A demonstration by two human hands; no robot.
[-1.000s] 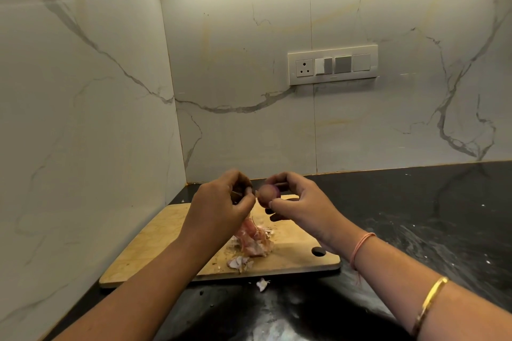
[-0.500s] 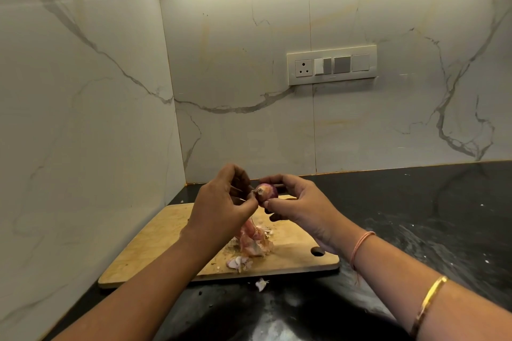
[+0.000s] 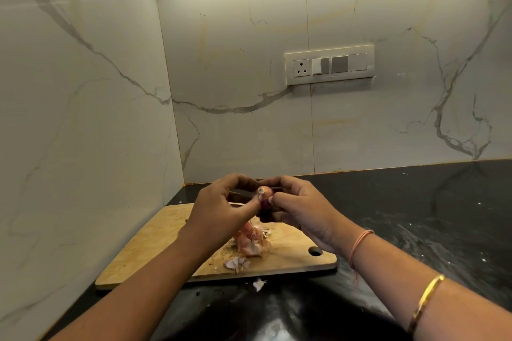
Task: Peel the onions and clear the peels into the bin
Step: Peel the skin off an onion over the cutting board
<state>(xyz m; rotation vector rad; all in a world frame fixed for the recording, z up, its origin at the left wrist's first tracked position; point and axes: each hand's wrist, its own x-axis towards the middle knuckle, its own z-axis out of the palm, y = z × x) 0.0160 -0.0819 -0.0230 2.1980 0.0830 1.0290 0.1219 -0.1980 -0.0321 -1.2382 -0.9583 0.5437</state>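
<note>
A small reddish onion (image 3: 264,192) is held in the air above a wooden cutting board (image 3: 155,252). My right hand (image 3: 302,207) grips it from the right with curled fingers. My left hand (image 3: 221,210) meets it from the left, its thumb and fingers pinching the onion at its pale cut end. A thin dark strip like a blade shows between the hands; I cannot tell which hand holds it. A heap of pink onion peels (image 3: 250,241) lies on the board under the hands. No bin is in view.
The board sits in the corner of a black counter (image 3: 415,216), close to the marble wall on the left. One loose peel scrap (image 3: 259,284) lies on the counter before the board. A switch and socket panel (image 3: 329,64) is on the back wall.
The onion has turned so that its pale end faces me, and my left thumb has moved onto it. Both hands stay close together over the board.
</note>
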